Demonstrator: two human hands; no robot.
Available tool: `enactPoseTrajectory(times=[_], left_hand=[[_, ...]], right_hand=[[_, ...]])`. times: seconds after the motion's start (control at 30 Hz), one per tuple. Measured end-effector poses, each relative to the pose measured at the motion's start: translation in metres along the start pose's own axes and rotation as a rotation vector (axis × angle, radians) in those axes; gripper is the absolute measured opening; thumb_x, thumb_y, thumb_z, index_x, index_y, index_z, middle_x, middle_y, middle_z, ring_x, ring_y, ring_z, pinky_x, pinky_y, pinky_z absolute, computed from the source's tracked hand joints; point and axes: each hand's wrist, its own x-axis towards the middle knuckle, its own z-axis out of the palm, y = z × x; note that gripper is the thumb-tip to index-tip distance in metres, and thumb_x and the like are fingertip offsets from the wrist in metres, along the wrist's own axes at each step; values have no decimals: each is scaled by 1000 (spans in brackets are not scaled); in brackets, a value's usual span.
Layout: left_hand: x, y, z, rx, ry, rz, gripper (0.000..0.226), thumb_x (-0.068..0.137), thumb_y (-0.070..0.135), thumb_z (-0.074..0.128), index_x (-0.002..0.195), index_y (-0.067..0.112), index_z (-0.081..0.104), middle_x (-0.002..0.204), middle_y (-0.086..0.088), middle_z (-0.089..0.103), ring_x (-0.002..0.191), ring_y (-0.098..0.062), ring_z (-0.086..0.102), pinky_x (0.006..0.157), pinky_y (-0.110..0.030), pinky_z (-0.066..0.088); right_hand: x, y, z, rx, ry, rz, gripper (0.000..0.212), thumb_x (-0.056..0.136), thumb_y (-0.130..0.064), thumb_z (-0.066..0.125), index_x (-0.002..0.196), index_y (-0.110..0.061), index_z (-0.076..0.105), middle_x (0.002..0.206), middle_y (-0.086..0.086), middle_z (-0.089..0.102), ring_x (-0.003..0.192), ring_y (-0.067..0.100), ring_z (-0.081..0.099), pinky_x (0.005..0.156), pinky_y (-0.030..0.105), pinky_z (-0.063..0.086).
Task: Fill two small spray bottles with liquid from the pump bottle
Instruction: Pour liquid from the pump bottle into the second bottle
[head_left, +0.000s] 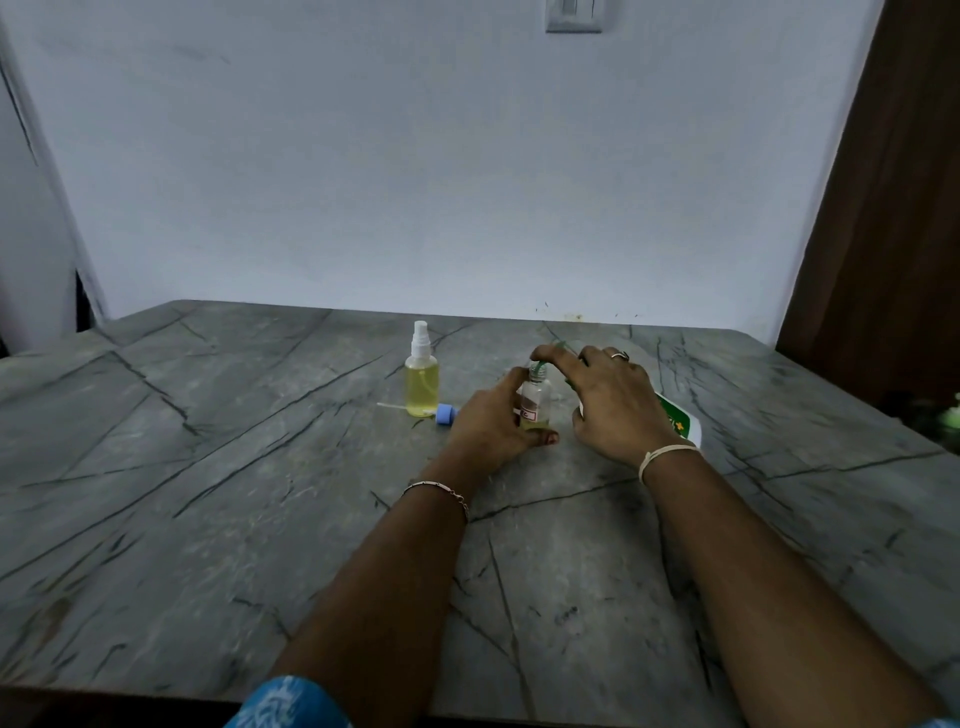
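**Both hands at the small bottle, mid-tabletop**

The grey veined tabletop (208, 467) fills my lower view, with a pale wall behind it.

My right hand (618, 405) is raised over the pump bottle (680, 421), which it mostly hides; I see only a white and green patch of the body low at the wrist, and cannot tell whether the bottle stands or leans. The forefinger and thumb of this hand pinch a green spout at the mouth of the small bottle. The other fingers (621, 358) are loosely spread, one with a ring.

My left hand (491, 423) rests on the tabletop, fingers curled around the small clear bottle (535, 400). It stands upright between the two hands, open at the top, with a shallow layer of yellow liquid at the bottom and a red-edged label.

Left of that, apart from my hands, the spray bottle (422, 382) stands upright, capped with a white sprayer, mostly full of yellow liquid.

Just beside its base lies a blue cap (447, 414) with a white dip tube pointing left.
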Motion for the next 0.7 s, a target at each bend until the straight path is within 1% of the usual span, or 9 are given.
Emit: enactPoseTrajectory(times=[0.13,0.27,0.37,0.47,0.53,0.6,0.7], left_hand=[[-1,1,1,0,-1,3,79,70,33,82,136,26,38,113,-3,67,97,-19,64,88,-39,53],[0,0,2,-3,-2,8,77,70,32,82,135,27,39,112,-2,66,95,-18,64,87,-38,54],[2,-1,2,-18,8,2,75,70,33,82,133,29,41,108,1,66,93,-15,64,85,-33,53],[2,-3,2,-32,18,4,75,69,35,82,132,29,42,102,5,65,87,-12,62,80,-26,51],[1,-4,2,-31,23,9,73,68,35,82,130,29,43,102,5,66,83,-10,61,77,-24,49],[2,-4,2,-28,25,10,73,68,35,82,129,29,43,104,3,67,85,-11,62,80,-26,51],[1,-3,3,-23,11,11,75,68,36,82,130,30,41,109,0,67,93,-17,64,85,-36,54]], right_hand=[[0,-1,-1,13,14,2,69,78,-10,62,134,-37,33,109,5,57,109,28,50,90,44,43],[3,-3,0,6,25,13,65,77,-10,62,131,-34,36,112,5,57,110,28,50,91,44,44],[2,-2,0,-14,14,9,70,80,-11,62,137,-37,31,115,6,56,112,28,49,94,44,43],[0,0,-1,-25,-14,-7,81,84,-11,60,145,-44,20,119,8,53,115,29,48,96,44,42],[-1,0,-2,-22,-16,-11,81,85,-12,59,146,-45,18,120,8,53,116,30,48,97,44,42],[-1,0,-2,-16,-15,-6,76,84,-13,60,144,-42,24,119,8,54,116,29,48,97,44,42],[1,-1,-1,-16,-4,-1,70,81,-12,61,137,-38,29,114,6,56,112,28,49,94,44,42]])
